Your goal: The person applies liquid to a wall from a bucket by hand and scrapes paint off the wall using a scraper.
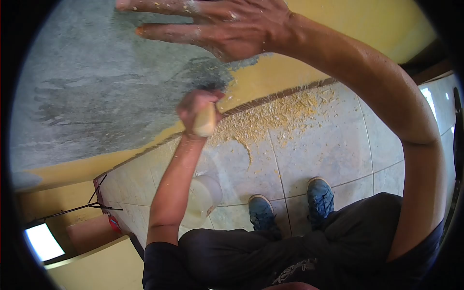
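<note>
My left hand [193, 108] is wrapped round the pale handle of a scraper [205, 121], low against the wall near its bottom edge. Motion blurs that hand, and the scraper's working end is hard to make out. Higher up, my right hand [232, 26] lies flat against the wall with its fingers stretched out, flecked with paint bits. The wall [106, 87] is bare grey over a wide patch, with yellow paint [270, 77] still around it. Yellow and whitish flakes [285, 116] lie scattered along the floor at the foot of the wall.
A whitish translucent bucket [212, 191] stands on the tiled floor [328, 150] beside my left forearm. My blue shoes [320, 199] are just behind the flakes. At the far left are a thin black metal stand [72, 211] and a bright opening [44, 241].
</note>
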Demonstrator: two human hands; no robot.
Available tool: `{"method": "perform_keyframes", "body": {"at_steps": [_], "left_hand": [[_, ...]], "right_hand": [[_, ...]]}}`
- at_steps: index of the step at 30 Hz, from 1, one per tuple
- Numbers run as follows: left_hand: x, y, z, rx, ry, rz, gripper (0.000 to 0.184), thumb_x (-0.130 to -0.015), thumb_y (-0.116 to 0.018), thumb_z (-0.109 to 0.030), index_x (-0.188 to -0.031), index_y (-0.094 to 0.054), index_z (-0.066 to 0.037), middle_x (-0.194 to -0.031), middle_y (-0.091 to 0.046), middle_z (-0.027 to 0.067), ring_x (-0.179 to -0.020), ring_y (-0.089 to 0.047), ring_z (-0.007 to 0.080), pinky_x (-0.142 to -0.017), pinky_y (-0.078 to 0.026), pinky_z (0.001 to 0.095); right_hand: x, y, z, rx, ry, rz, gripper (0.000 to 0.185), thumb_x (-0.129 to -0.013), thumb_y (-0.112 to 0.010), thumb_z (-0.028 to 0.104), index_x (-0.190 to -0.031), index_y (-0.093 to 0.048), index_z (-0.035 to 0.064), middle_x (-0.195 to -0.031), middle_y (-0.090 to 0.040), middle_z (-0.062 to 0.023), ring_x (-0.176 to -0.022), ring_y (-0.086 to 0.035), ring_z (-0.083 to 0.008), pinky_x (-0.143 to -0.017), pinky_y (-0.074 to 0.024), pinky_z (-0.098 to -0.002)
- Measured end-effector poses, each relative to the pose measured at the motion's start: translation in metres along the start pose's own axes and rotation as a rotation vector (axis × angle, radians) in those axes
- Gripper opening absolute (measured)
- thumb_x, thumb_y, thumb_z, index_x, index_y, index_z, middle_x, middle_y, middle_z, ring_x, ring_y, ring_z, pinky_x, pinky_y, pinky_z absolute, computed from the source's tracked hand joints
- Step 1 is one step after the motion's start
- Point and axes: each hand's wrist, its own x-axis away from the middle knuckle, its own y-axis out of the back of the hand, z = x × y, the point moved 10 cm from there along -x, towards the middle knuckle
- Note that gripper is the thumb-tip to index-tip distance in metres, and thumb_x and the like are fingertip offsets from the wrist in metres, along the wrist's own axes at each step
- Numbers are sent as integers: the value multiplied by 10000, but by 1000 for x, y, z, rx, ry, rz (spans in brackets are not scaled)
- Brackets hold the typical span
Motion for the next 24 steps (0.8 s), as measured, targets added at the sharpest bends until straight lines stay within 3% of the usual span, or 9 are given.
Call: {"method": "perform_keyframes", "body": {"at_steps": [2,5,7,9,14,18,19,21,24], "left_hand": [[5,-17,0,-66,-19,136,161,-801,-746,-70,-775,-590,-101,-745,-733,57,-712,-740,204,-631,-576,349],[-4,-5,-7,-67,-35,78,147,-800,-745,-75,-784,-601,-98,-763,-740,59,-712,-740,211,-637,-578,360],[-7,5,-15,44,-116,11,138,-776,-734,-38,-814,-610,-85,-756,-737,63,-704,-737,219,-621,-573,359],[-3,6,2,-16,6,27,148,-755,-722,-2,-828,-614,-72,-749,-733,75,-696,-737,226,-602,-572,352],[-17,11,-20,41,-122,-65,161,-733,-716,26,-812,-609,-65,-733,-719,77,-639,-716,220,-570,-565,325],[-19,-6,-19,-39,-107,135,339,-682,-716,208,-855,-582,-50,-716,-686,105,-688,-735,224,-611,-601,333],[-22,-6,-20,-39,-120,132,339,-682,-716,208,-855,-582,-50,-716,-686,105,-688,-735,224,-611,-601,333],[-19,6,-14,47,-43,-41,346,-674,-701,212,-853,-580,-58,-730,-692,87,-695,-734,213,-610,-595,322],[-12,-7,-14,5,-75,14,277,-705,-728,130,-827,-581,-71,-731,-708,78,-676,-727,213,-598,-577,323]], "right_hand": [[-5,2,-2,-22,-14,46,482,-1008,-379,337,-1444,-501,171,-1698,-146,-97,-1575,-51,-281,-1298,26,-486],[-4,-9,-3,-86,-14,56,480,-1016,-359,321,-1445,-498,159,-1694,-160,-104,-1574,-55,-283,-1299,27,-488],[-5,-1,-1,-50,59,-208,483,-1014,-355,304,-1449,-492,147,-1692,-165,-114,-1574,-61,-289,-1297,32,-490],[3,-1,-2,-51,48,-162,488,-1011,-359,310,-1450,-490,142,-1690,-169,-121,-1573,-66,-292,-1297,32,-488],[0,2,-1,-28,-5,31,503,-998,-381,324,-1446,-492,123,-1683,-188,-142,-1572,-83,-299,-1298,23,-486],[-9,4,5,-22,58,-150,491,-995,-397,320,-1425,-514,114,-1677,-202,-150,-1571,-95,-301,-1298,20,-488],[-9,14,6,40,93,-282,495,-992,-402,320,-1425,-513,109,-1677,-199,-157,-1570,-95,-309,-1298,19,-493],[-1,-6,-1,-72,15,-123,506,-989,-406,327,-1432,-504,103,-1677,-188,-170,-1569,-90,-320,-1298,20,-496],[4,7,5,-10,90,-335,523,-978,-414,337,-1431,-506,93,-1674,-192,-180,-1570,-87,-321,-1297,18,-503]]}}
